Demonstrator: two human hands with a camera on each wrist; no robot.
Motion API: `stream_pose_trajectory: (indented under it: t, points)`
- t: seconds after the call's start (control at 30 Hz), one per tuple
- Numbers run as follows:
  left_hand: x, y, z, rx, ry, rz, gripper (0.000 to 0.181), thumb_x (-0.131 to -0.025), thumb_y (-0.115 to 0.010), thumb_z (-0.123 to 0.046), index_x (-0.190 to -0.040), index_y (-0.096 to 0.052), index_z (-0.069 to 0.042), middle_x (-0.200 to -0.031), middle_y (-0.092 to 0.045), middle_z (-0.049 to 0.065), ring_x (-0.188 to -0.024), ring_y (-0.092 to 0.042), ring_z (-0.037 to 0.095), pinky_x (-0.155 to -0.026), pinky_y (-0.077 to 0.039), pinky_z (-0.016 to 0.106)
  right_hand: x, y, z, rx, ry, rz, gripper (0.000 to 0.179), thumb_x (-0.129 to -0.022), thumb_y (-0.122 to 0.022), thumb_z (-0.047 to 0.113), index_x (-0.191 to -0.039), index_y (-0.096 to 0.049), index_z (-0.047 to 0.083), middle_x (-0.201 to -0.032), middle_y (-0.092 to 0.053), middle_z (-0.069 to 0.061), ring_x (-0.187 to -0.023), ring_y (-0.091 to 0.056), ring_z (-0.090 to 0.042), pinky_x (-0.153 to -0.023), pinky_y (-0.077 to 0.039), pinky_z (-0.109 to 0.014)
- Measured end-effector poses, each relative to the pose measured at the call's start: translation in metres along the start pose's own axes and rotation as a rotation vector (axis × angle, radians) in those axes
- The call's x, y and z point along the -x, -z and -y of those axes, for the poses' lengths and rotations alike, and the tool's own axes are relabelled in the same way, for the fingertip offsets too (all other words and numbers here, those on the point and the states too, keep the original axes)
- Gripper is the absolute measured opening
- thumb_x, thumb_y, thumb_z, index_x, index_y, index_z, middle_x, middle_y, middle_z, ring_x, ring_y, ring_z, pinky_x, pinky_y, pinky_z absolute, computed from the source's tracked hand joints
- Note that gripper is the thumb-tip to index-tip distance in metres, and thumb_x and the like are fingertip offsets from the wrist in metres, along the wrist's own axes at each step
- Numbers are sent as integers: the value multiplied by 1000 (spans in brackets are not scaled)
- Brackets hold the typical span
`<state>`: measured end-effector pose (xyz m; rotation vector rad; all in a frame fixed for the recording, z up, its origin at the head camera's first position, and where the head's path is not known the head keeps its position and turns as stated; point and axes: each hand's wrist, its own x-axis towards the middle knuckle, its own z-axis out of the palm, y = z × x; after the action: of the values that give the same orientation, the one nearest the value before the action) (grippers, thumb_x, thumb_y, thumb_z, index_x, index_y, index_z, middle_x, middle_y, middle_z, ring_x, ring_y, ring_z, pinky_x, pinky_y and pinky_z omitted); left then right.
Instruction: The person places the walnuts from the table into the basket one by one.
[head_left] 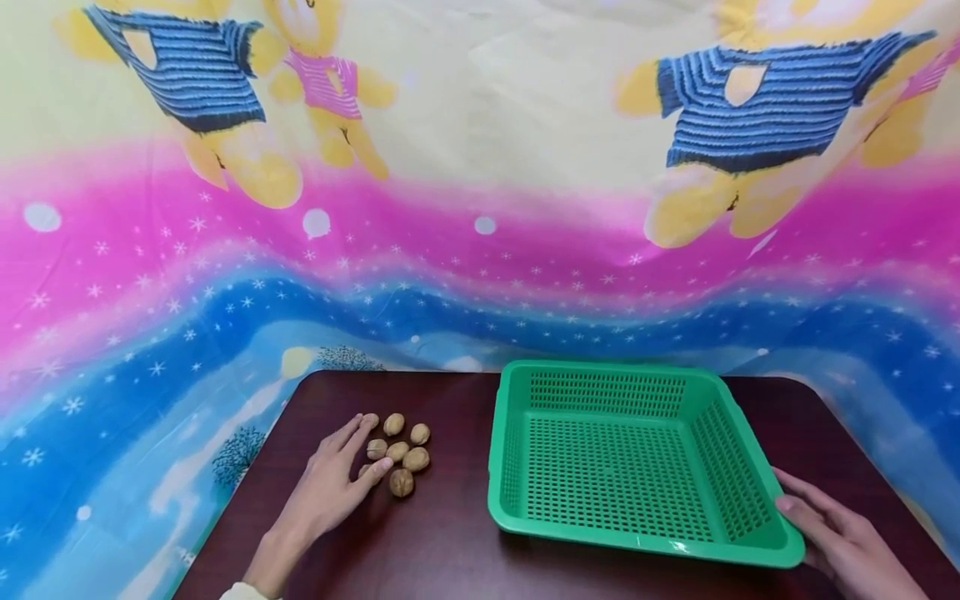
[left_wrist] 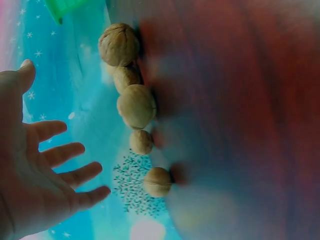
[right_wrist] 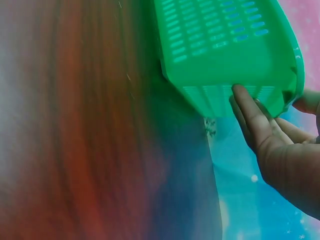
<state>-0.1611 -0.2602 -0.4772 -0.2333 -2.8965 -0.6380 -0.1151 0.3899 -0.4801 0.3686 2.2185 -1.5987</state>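
Note:
Several walnuts [head_left: 402, 482] lie in a loose cluster on the left part of the dark table. Over the cluster's left side is my left hand [head_left: 318, 492], its fingers spread and holding nothing. From the left wrist view, the hand [left_wrist: 47, 165] is beside a row of walnuts [left_wrist: 136, 106] with a gap to them. A green plastic basket [head_left: 600, 540] with slotted walls stands to the right, with nothing inside. My right hand [head_left: 843, 533] grips its right side near the front corner, thumb at the rim and fingers [right_wrist: 252, 115] against the outer wall.
The dark reddish table [head_left: 450, 517] has rounded far corners. Behind it and along its sides hangs a colourful cloth [head_left: 480, 250] printed with bears and snowflakes; the basket's far rim stands close to this cloth.

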Motion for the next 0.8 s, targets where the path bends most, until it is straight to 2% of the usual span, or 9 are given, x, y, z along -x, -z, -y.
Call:
stream_pose_trajectory:
  t: [0.07, 0.17, 0.27, 0.33, 0.43, 0.57, 0.73, 0.8]
  points:
    - [3, -2, 2, 45, 10, -9, 75, -106, -61, -57, -167, -41, -18, -169, -44, 18, -153, -42, 48, -114, -40, 73, 4, -7, -4, -30, -17, -14, 93, -113, -42, 61, -173, 7, 10, -168, -27, -38, -113, -75, -17, -101, -61, -42]
    - [7, -7, 6, 94, 14, -46, 67, -106, -65, -51, -162, -51, -15, -159, -55, 18, -146, -53, 45, -108, -49, 66, 8, -15, -10, -78, -23, -37, 93, -111, -46, 61, -174, 3, 12, -154, -55, -30, -111, -77, -20, -99, -61, -43]
    - [9, -12, 11, 148, 17, -81, 57, -105, -70, -44, -152, -62, -13, -141, -67, 14, -129, -66, 35, -96, -59, 51, 10, -19, -15, -145, -33, -36, 93, -111, -50, 59, -174, 0, 13, -138, -71, -7, -109, -78, -19, -98, -62, -45]
    - [9, -15, 15, 192, 34, -85, 51, -104, -73, -40, -147, -67, -12, -130, -69, 10, -116, -72, 27, -85, -62, 38, 11, -20, -18, -196, -41, -26, 93, -111, -52, 57, -174, 1, 14, -131, -73, 6, -110, -79, -20, -97, -62, -47]
    - [7, -17, 20, 247, 92, -60, 48, -103, -75, -37, -143, -70, -12, -119, -71, 7, -97, -73, 16, -73, -58, 25, 13, -24, -20, -256, -64, -29, 95, -110, -55, 57, -175, 1, 17, -121, -72, 18, -111, -79, -23, -97, -62, -50]
    - [5, -17, 25, 289, 175, -18, 46, -102, -76, -36, -141, -71, -12, -118, -76, 5, -85, -70, 8, -70, -50, 24, 15, -30, -19, -280, -66, -47, 98, -107, -59, 58, -175, 0, 18, -119, -69, 21, -111, -79, -26, -97, -62, -51]
    - [6, -16, 29, 331, 246, 31, 41, -102, -77, -33, -138, -74, -13, -130, -76, 9, -86, -71, 8, -67, -50, 25, 15, -36, -17, -277, -44, -38, 95, -109, -60, 53, -175, -1, 17, -120, -70, 19, -112, -79, -24, -98, -62, -50]
    - [7, -17, 30, 347, 270, 51, 39, -101, -77, -30, -136, -74, -13, -126, -77, 9, -83, -71, 10, -65, -50, 25, 13, -37, -14, -259, -32, -22, 93, -110, -58, 50, -175, -2, 15, -124, -71, 15, -112, -78, -23, -98, -62, -50]
